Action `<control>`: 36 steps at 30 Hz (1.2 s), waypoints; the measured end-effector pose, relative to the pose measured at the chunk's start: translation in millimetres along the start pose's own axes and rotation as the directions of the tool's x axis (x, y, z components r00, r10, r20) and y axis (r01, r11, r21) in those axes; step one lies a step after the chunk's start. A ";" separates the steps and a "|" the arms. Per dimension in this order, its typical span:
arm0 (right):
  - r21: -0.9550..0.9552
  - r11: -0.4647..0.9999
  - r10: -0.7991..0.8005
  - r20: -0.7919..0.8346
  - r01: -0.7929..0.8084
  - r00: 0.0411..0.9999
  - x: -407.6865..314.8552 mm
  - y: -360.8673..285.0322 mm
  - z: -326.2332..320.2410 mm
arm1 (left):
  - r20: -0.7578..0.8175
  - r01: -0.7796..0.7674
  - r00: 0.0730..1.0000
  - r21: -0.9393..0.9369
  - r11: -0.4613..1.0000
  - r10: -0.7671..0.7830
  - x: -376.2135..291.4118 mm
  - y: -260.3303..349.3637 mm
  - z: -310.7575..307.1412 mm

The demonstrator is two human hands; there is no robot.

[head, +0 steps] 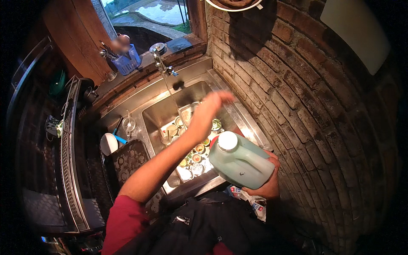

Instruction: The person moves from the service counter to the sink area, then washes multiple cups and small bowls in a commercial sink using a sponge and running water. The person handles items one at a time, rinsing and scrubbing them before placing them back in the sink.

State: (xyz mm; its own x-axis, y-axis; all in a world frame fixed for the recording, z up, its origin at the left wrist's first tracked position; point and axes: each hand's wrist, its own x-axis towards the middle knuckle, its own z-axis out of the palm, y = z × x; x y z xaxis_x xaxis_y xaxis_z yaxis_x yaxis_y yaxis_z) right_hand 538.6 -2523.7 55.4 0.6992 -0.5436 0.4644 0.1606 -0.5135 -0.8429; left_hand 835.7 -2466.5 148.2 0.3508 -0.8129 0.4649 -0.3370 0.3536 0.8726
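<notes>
My right hand grips a large translucent green plastic jug with a white screw cap, holding it over the sink's near right corner. My left hand is raised above the right part of the stainless steel sink. Motion blurs its fingers, and nothing shows in it. Below my left arm, the basin holds several small cups, bowls and glasses, among them a small cup and a leaf-patterned mug. A thin stream of water falls from the faucet. Part of a red object shows behind the jug.
A brick wall rises close on the right. Left of the sink are a dark tray, a white bowl, a blue-handled utensil and a glass cup. A blue utensil basket stands on the windowsill; a metal rack is farther left.
</notes>
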 end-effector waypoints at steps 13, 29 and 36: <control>-0.010 0.976 0.218 -0.036 -0.218 0.975 14.8 5.9 14.0 | -0.219 0.003 0.972 0.354 0.935 0.079 -54.4 34.1 37.1; -0.155 0.835 0.549 0.158 -0.529 0.821 75.9 -125.6 12.8 | 0.055 0.042 0.997 0.097 0.994 -0.047 -59.3 34.4 20.6; 0.117 0.793 0.606 -0.064 -0.598 0.793 -8.2 -185.6 45.7 | 0.455 0.000 0.888 -0.144 0.990 0.066 -94.4 62.2 13.7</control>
State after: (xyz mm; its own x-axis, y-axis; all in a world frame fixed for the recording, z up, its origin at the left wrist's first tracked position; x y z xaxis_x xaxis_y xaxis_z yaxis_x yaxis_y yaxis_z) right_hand 534.9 -2393.6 195.7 0.6071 -0.7846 -0.1257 -0.2087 -0.0048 -0.9780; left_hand 769.7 -2374.0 156.5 -0.1084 -0.9089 0.4026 -0.2081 0.4168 0.8849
